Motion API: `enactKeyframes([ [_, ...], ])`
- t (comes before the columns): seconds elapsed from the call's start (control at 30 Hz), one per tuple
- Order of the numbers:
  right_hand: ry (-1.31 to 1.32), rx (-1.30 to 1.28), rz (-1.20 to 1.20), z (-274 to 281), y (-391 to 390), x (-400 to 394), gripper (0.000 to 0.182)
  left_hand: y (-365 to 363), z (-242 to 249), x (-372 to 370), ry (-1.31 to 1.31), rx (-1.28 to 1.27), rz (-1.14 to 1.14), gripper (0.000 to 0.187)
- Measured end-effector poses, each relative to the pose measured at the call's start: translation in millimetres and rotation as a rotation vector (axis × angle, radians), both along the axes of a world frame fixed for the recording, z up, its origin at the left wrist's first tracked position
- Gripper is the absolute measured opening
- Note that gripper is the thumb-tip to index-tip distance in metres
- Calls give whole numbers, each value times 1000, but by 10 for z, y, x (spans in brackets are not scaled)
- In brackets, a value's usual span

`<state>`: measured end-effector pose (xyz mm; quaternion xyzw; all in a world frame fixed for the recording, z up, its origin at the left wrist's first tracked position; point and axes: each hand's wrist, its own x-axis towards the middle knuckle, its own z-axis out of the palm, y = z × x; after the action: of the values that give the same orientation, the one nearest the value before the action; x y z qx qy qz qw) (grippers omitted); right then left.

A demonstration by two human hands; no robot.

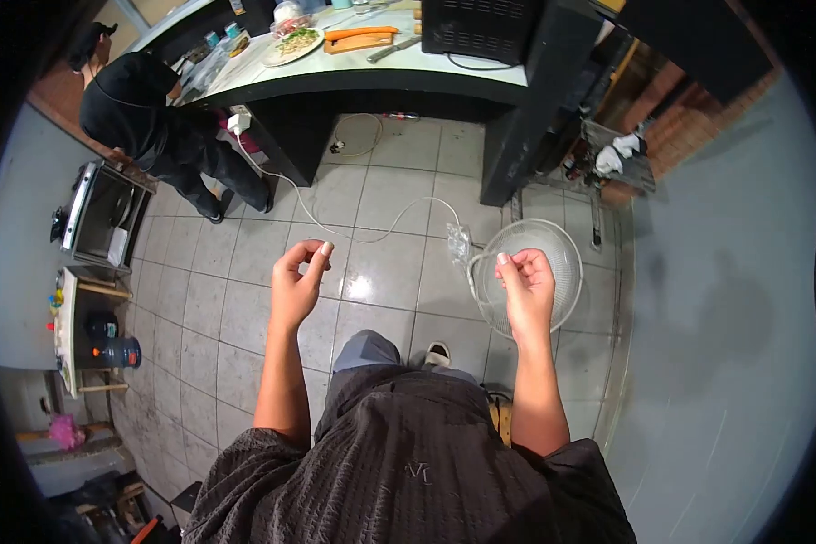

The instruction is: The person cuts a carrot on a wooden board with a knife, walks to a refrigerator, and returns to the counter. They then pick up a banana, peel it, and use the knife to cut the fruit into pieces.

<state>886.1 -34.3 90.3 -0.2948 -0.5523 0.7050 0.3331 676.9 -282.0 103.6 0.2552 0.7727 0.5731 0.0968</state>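
Note:
My left hand (301,279) is raised over the tiled floor with its fingers curled in and the thumb against them. Nothing shows in it. My right hand (530,288) is held up at about the same height, its fingers also curled beside the thumb, and no object is visible in it. Behind the right hand, in line with it, stands a round, pale mesh thing like a fan grille (567,263). A crumpled clear plastic piece (459,243) is at its left side. I see no contact between either hand and these things.
A white cable (313,220) loops across the floor. Ahead is a counter (272,76) with a plate of chopped food (294,45), carrots (361,33), a knife (393,50) and a black appliance (476,32). Another person (136,109) stands at the left. A grey wall (707,299) is at right.

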Motion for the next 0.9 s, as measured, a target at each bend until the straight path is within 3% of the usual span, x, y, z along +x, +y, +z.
enactKeyframes([
  [0.23,-79,40,74,-35,319,-1172,16,295,-187,-989,-33,11,89,22],
  [0.6,-186,34,59,-13,704,-3530,19,667,-112,-3649,28,23,107,20],
  [0.9,-171,104,137,-48,1273,-5257,18,1234,-143,-5352,114,-23,123,19],
])
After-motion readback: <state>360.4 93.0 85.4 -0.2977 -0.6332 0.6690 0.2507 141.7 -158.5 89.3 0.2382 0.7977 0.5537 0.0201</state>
